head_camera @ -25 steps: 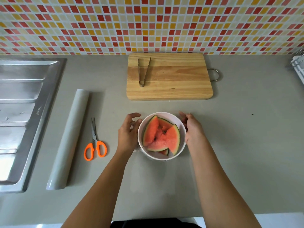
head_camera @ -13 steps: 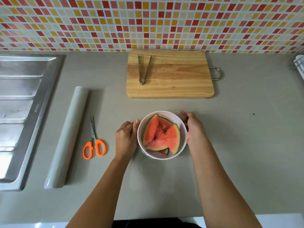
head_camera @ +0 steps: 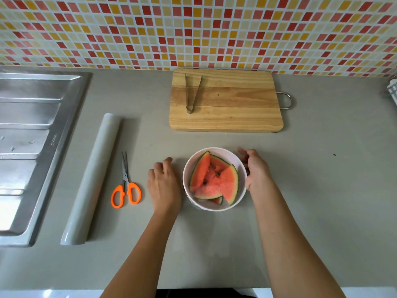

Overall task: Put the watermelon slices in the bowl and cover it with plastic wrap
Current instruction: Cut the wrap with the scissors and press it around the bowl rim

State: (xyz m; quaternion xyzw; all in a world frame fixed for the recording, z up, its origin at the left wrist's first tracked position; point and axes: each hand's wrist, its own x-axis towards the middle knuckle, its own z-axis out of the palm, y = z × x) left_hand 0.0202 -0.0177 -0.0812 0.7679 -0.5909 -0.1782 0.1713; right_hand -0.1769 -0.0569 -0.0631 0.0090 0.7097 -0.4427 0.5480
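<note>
A grey tabletop (head_camera: 322,201) runs up to a far wall of small red, orange and yellow mosaic tiles (head_camera: 193,29). At the far middle lies a wooden cutting board (head_camera: 236,108) with a metal loop handle on its right end. Metal tongs (head_camera: 191,93) rest on the board's left part, their tips pointing away. Orange-handled scissors (head_camera: 125,186) lie closed at the left, blades pointing far. A steel sink drainboard (head_camera: 28,136) fills the left edge.
</note>
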